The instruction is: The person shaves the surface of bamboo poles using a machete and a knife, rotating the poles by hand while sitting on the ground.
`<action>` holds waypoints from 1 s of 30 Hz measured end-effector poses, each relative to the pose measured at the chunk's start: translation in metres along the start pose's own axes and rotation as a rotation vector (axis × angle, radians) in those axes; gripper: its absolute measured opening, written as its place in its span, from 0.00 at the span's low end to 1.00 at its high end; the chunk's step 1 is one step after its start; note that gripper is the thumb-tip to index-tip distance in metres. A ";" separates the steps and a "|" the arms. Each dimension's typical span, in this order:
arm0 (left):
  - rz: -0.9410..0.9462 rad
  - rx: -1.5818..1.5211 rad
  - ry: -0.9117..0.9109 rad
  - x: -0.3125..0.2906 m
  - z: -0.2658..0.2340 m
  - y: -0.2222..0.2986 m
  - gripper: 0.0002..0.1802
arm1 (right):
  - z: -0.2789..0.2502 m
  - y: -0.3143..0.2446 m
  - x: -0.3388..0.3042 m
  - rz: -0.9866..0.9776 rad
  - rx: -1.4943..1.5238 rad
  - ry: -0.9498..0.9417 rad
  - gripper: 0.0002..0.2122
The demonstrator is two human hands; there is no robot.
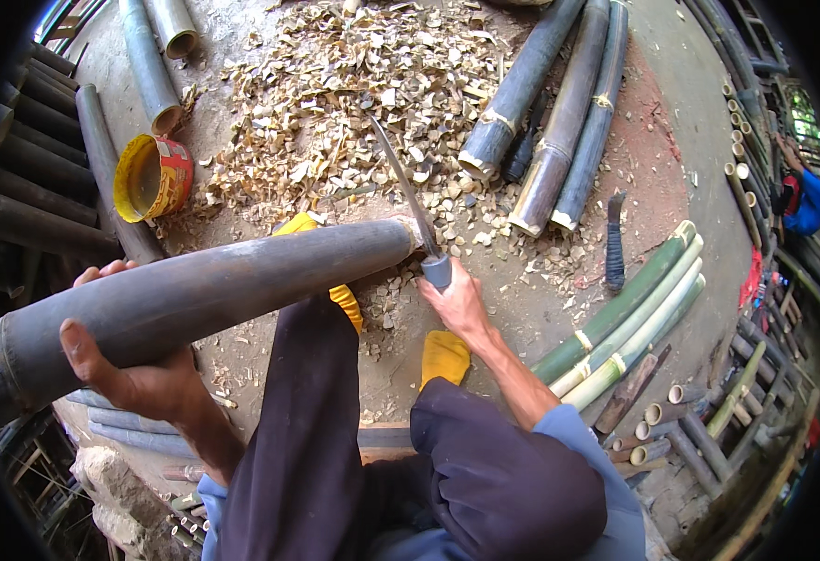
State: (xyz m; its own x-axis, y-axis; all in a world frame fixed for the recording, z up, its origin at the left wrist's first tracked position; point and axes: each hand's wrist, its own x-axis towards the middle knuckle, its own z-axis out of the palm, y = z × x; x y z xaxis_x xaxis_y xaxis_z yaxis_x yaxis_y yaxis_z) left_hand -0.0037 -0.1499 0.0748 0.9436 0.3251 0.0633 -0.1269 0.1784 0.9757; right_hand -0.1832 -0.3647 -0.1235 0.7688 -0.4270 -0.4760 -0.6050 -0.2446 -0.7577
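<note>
A thick dark bamboo pole [213,292] slants from the left edge up toward the middle, its pale cut end on the right. My left hand [143,379] is wrapped around the pole from below, thumb on the near side and fingertips showing on the far side. My right hand [456,297] grips the grey handle of a long-bladed knife [404,178]. The blade points up and away, passing right beside the pole's cut end; whether it touches the bamboo I cannot tell.
Wood chips [354,103] cover the ground ahead. A yellow-and-red bucket [153,178] stands left. Dark bamboo poles [559,140] lie far right, green bamboo pieces [625,327] nearer, with a black-handled tool [615,243] between. More bamboo [31,178] is stacked left. A person in blue [810,201] is far right.
</note>
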 end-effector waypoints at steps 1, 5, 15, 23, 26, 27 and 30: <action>0.020 0.048 0.038 0.000 -0.004 0.002 0.32 | -0.002 -0.018 -0.009 0.023 0.037 -0.043 0.14; 0.080 0.015 0.055 -0.003 -0.002 0.001 0.35 | -0.007 -0.050 -0.037 -0.350 0.078 0.187 0.14; 0.029 -0.080 0.129 0.000 -0.023 0.003 0.29 | 0.005 -0.033 -0.023 -0.186 0.131 0.069 0.14; 0.069 -0.010 0.097 0.004 -0.008 -0.006 0.31 | 0.006 -0.013 -0.006 -0.078 0.049 -0.015 0.16; 0.065 0.071 0.014 0.003 -0.002 0.000 0.33 | 0.002 -0.030 -0.026 -0.293 0.096 0.076 0.14; 0.076 0.093 -0.010 0.003 -0.001 0.001 0.34 | 0.006 -0.028 -0.026 -0.327 0.128 0.113 0.14; 0.118 0.161 0.006 0.006 0.004 -0.002 0.34 | 0.020 0.002 -0.012 -0.281 0.041 0.168 0.13</action>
State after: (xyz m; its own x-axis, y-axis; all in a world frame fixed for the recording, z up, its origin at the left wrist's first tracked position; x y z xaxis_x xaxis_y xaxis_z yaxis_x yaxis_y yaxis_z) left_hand 0.0034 -0.1521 0.0737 0.9232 0.3406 0.1783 -0.1855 -0.0117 0.9826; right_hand -0.1894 -0.3425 -0.1281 0.8573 -0.4865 -0.1681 -0.3628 -0.3394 -0.8678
